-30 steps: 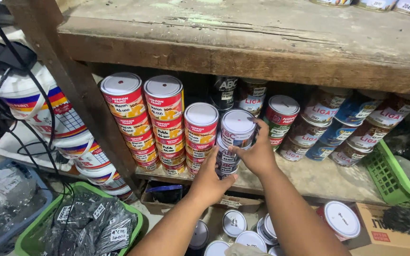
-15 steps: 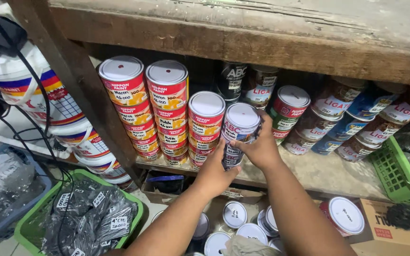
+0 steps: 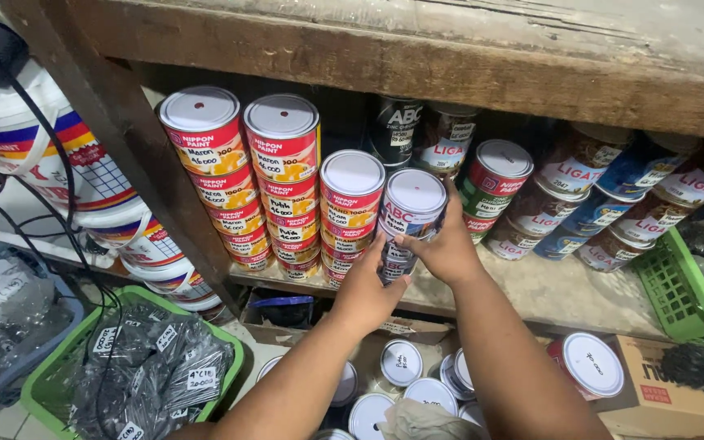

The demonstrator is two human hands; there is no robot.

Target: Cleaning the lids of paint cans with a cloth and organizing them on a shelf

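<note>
At frame centre, the left hand (image 3: 372,289) reaches up, fingers curled against the lower tins of a stack (image 3: 401,232). Just right, the right hand (image 3: 448,248) wraps its fingers around the top can (image 3: 411,204) on the wooden shelf (image 3: 564,297).

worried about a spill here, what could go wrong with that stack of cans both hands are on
The can stack stands tall and narrow near the shelf edge; it could tip. The left hand and right hand steady only its lower part, so the top can might slide off. It stands close beside the red cans, so a nudge could topple those.
</note>
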